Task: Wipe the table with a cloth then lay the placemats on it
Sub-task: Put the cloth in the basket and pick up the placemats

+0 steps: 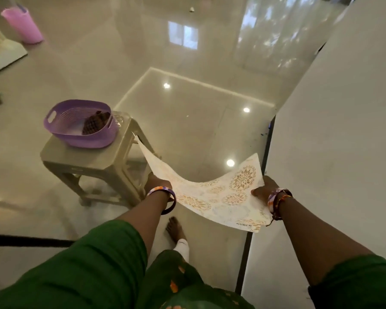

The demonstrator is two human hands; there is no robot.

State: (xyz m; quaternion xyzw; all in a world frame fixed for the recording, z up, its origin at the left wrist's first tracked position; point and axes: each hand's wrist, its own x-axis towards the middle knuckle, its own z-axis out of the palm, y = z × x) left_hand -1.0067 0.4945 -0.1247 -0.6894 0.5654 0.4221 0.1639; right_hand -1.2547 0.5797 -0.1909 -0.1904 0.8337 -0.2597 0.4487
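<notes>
Placemat (218, 197): cream, gold floral medallions, pale blue ones too. Basket (80, 123): lilac, dark checked cloth (96, 122) inside. Stool (94, 161): beige. Bin (22, 25): pink. Sleeves (76, 270): green. Tabletop (343, 141): white, black edge. Bangles (165, 197): purple-orange.

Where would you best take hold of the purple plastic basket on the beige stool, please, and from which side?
Grip the purple plastic basket by the slotted handle cut into its left rim, coming from the left and above, fingers hooked through the slot. That rim is open and unobstructed. The right side is more crowded: the dark checked cloth lies inside there. It rests flat on the beige plastic stool, so it should lift straight up.
</notes>
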